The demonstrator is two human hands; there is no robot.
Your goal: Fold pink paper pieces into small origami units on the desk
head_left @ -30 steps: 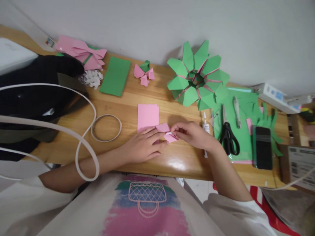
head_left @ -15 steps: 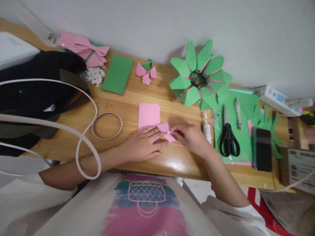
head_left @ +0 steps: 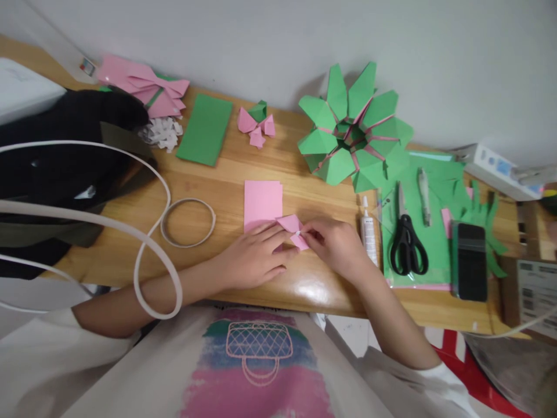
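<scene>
My left hand (head_left: 255, 256) lies flat on a small folded pink paper piece (head_left: 292, 227) on the wooden desk (head_left: 226, 186), fingers stretched out and pressing it down. My right hand (head_left: 335, 244) pinches the right end of the same piece with curled fingers, where a bit of white shows. Just behind the piece lies a stack of pink paper sheets (head_left: 262, 201).
A large green and pink paper flower (head_left: 354, 130) stands at the back. A glue bottle (head_left: 368, 231), scissors (head_left: 407, 238), a pen (head_left: 424, 196) and a phone (head_left: 470, 260) lie right, on green paper (head_left: 435, 232). Left: tape ring (head_left: 188, 222), green sheet (head_left: 204, 130), small folded pieces (head_left: 256, 123).
My right hand has slid slightly left along the pink piece, closing in on my left hand. The left hand has stayed pressed on the paper. The view shifted a little.
</scene>
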